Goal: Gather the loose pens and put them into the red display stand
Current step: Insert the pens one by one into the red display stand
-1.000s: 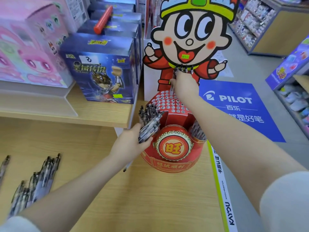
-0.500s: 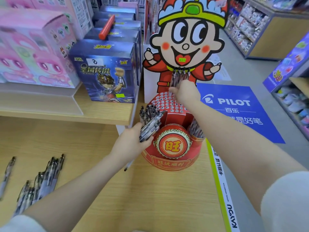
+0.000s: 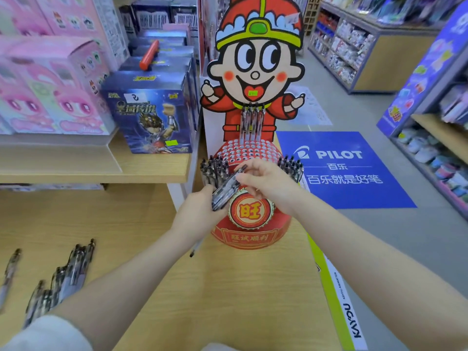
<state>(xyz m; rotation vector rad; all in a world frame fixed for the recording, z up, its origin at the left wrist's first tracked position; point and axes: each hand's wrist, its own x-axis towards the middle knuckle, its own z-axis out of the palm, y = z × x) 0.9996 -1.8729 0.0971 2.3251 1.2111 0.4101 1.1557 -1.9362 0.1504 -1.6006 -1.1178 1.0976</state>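
Observation:
The red display stand (image 3: 250, 236) sits at the wooden counter's right end, with a cartoon figure board behind it and a holed red top (image 3: 249, 150). Several pens (image 3: 250, 121) stand in its back row, and pen clusters fill its left pocket (image 3: 212, 169) and right pocket (image 3: 291, 165). My left hand (image 3: 195, 214) grips a bundle of pens (image 3: 225, 190) in front of the stand. My right hand (image 3: 266, 181) pinches the top end of one pen in that bundle. Several loose pens (image 3: 63, 274) lie on the counter at the lower left.
Blue boxes (image 3: 152, 112) and pink boxes (image 3: 50, 84) stand on a raised shelf to the left. One pen (image 3: 196, 248) lies under my left wrist. The counter's edge with a green strip (image 3: 329, 287) runs on the right, above a grey aisle floor with a blue sticker (image 3: 344, 168).
My right hand let go of the pens it set in the stand's back row and came down to the bundle in my left hand. The camera moved closer.

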